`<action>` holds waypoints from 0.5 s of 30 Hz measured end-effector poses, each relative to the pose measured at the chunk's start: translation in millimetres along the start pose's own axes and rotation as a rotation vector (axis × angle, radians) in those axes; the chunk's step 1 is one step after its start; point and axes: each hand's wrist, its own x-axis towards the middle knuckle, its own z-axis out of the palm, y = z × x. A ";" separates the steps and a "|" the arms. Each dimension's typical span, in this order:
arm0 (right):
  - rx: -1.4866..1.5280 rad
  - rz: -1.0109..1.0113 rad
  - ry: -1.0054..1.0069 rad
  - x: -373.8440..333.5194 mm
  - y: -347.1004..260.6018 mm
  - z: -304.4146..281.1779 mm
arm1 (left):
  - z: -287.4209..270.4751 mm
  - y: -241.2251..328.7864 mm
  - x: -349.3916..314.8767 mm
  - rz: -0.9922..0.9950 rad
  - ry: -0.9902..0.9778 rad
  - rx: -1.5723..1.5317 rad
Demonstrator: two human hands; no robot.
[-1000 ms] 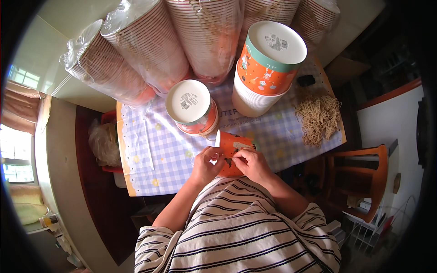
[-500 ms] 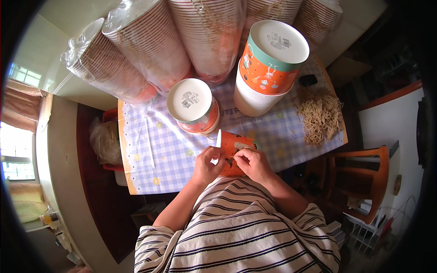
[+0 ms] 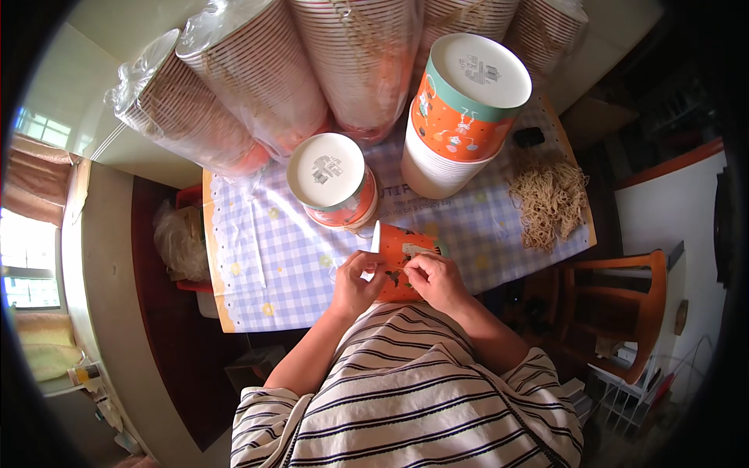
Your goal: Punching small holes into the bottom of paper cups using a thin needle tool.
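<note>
An orange paper bucket (image 3: 396, 243) with a white rim and dark printed figures lies on its side at the table's near edge, against my striped shirt. My left hand (image 3: 360, 282) is closed in a pinch beside its rim; whatever lies between those fingertips is too small to make out. On the bucket's printed wall rests my right hand (image 3: 434, 279), thumb and forefinger pressed together, their contents hidden. Just beyond, a short upside-down stack of similar buckets (image 3: 326, 170) has twine showing near its lower edge. A tangled heap of beige twine (image 3: 548, 204) lies at the right.
A taller upside-down bucket stack (image 3: 462, 129) stands at the back right, near a small black object (image 3: 528, 137). Several plastic-wrapped stacks (image 3: 253, 74) line the back. The table has a blue checked cloth (image 3: 300, 292). A wooden chair (image 3: 651, 312) is at the right.
My right fingertips have shifted very slightly on the bucket's wall, and the thin pale strand seen beside them earlier no longer shows clearly. My left hand has stayed at the rim.
</note>
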 end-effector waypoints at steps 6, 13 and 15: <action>-0.002 0.004 0.011 -1.1 0.8 0.2 | 2.1 -4.2 -2.4 -0.021 0.005 -0.022; 0.004 0.015 0.005 -1.2 -0.2 0.0 | 2.2 -5.6 -2.9 -0.031 0.009 -0.046; -0.004 0.014 0.005 -1.2 -0.4 0.2 | 1.7 -5.0 -2.9 -0.049 0.005 -0.040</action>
